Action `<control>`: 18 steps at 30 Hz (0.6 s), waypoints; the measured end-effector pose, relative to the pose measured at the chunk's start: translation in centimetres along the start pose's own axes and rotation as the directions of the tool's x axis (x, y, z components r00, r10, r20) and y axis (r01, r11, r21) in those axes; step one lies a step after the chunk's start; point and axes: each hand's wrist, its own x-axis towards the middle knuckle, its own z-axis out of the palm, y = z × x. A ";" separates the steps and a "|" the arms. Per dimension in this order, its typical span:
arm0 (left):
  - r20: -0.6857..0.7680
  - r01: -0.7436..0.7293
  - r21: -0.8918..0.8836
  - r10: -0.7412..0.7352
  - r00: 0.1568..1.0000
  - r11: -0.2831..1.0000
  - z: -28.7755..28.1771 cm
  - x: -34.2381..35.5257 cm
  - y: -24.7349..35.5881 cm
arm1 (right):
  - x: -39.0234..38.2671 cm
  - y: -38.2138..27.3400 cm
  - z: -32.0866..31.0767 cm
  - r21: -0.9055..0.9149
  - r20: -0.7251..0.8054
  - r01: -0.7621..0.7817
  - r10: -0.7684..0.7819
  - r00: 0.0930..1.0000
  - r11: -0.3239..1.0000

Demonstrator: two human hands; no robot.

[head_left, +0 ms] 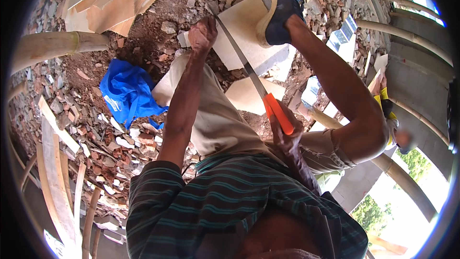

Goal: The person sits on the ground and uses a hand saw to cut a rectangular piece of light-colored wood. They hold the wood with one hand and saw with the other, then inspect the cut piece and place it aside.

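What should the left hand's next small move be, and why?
Probably ease the left hand back from the tip of the long blade: it is closed right beside it, while the right hand grips the orange handle.

Two bare hands (pixel 203 33) (pixel 289 132), one orange-handled blade (pixel 248 68), one blue bag (pixel 125 88), one dark shoe (pixel 286 15)

Person, partial view. One short-sleeved shirt (pixel 225 182), dark fabric, thin wavy teal stripes. One pair of beige cloth trousers (pixel 211 110), right hem frayed near the knee. One dark navy shoe (pixel 289 7), tan sole. Left hand (pixel 203 34), right hand (pixel 288 132): bare.
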 end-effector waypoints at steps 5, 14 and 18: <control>-0.031 -0.036 0.015 0.036 0.999 0.999 0.0 0.0 -0.1 | -0.4 0.8 0.2 0.023 0.097 -0.061 0.058 0.994 0.998; -0.002 -0.020 -0.029 0.020 1.000 0.999 -0.1 -0.3 0.0 | 2.3 -0.6 0.0 -0.008 0.051 -0.142 0.142 0.989 0.990; -0.017 0.015 -0.003 -0.015 1.000 1.000 0.1 -0.4 -0.1 | 2.1 -1.1 -0.1 -0.004 -0.003 0.015 -0.015 1.000 1.000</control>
